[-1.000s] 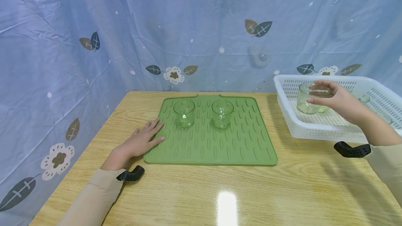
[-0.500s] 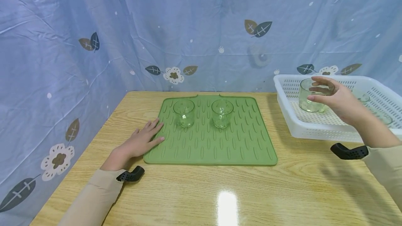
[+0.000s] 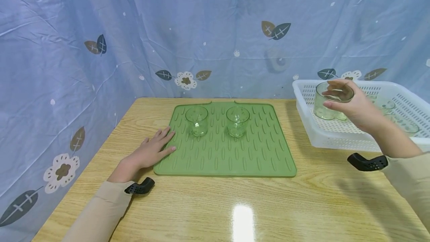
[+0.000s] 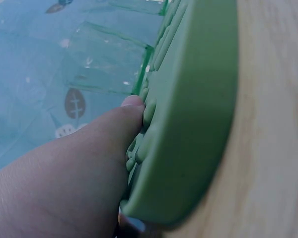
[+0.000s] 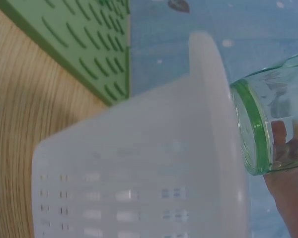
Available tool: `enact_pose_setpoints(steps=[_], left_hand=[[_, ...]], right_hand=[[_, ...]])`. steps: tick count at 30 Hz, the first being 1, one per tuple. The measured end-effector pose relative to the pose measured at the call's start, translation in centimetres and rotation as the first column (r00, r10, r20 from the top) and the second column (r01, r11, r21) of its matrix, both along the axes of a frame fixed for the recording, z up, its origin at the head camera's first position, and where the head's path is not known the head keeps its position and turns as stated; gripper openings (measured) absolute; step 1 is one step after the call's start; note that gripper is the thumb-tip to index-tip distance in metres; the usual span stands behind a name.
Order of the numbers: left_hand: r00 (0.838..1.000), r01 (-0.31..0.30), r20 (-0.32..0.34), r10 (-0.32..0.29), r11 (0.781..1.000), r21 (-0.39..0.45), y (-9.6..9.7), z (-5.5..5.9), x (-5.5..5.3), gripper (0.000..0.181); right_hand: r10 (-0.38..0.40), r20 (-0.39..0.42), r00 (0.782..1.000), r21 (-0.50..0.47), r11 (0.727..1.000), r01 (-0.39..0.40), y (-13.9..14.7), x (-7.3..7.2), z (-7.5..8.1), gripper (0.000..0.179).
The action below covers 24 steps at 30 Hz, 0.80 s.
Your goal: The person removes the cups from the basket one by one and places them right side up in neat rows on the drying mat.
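At the right, my right hand [image 3: 357, 107] grips a clear, green-tinted drinking glass [image 3: 320, 104] near its rim, thumb in front and fingers around the far side. The glass is upright, inside the outline of the white basket [image 3: 336, 143]. In the right wrist view the held glass [image 5: 283, 104] shows its thick green base close above the basket's edge, with fingers visible through it. My left hand [image 3: 152, 150] lies flat with fingers spread on the left edge of the green drying mat [image 3: 218, 163]. Two similar glasses stand side by side on the mat, the left glass [image 3: 197, 120] and the right glass [image 3: 237, 120].
More glasses lie in the basket, among them one glass [image 3: 404, 122] on its side behind my right wrist. The perforated basket stands right of the mat on the wooden table [image 3: 201, 208]. A blue patterned curtain [image 3: 218, 40] hangs behind.
My right hand has lifted the glass slightly and shifted a little to the left with it. The left hand, the mat and its two glasses have stayed put.
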State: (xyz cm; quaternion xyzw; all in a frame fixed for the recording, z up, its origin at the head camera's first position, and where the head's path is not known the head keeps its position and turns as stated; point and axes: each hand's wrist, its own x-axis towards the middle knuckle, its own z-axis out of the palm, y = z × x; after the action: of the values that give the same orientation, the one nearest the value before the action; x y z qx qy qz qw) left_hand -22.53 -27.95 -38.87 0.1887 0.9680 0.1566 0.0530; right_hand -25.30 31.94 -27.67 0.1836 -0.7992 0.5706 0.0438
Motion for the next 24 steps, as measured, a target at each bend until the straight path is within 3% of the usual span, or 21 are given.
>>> enact_pose_setpoints(steps=[4,8,19,24], left_hand=[[1.0,0.002,-0.001,-0.002,1.0,-0.001,0.0,0.1,0.0,0.076],[1.0,0.002,0.004,-0.002,1.0,-0.002,0.0,0.1,0.0,0.076],[1.0,0.0,0.002,0.0,1.0,-0.005,0.0,-0.1,-0.1,0.077],[1.0,0.0,0.005,0.0,1.0,-0.008,0.0,-0.1,-0.1,0.077]], right_hand=[[0.131,-0.009,0.991,-0.18,0.975,-0.13,-0.9,-0.1,-0.1,0.052],[0.187,-0.033,0.982,-0.233,0.954,-0.19,-2.0,0.0,-0.1,0.052],[0.179,-0.063,0.982,-0.257,0.948,-0.189,-5.4,0.2,-0.1,0.052],[0.145,-0.043,0.989,-0.214,0.965,-0.15,-6.8,0.5,-0.5,0.051]])
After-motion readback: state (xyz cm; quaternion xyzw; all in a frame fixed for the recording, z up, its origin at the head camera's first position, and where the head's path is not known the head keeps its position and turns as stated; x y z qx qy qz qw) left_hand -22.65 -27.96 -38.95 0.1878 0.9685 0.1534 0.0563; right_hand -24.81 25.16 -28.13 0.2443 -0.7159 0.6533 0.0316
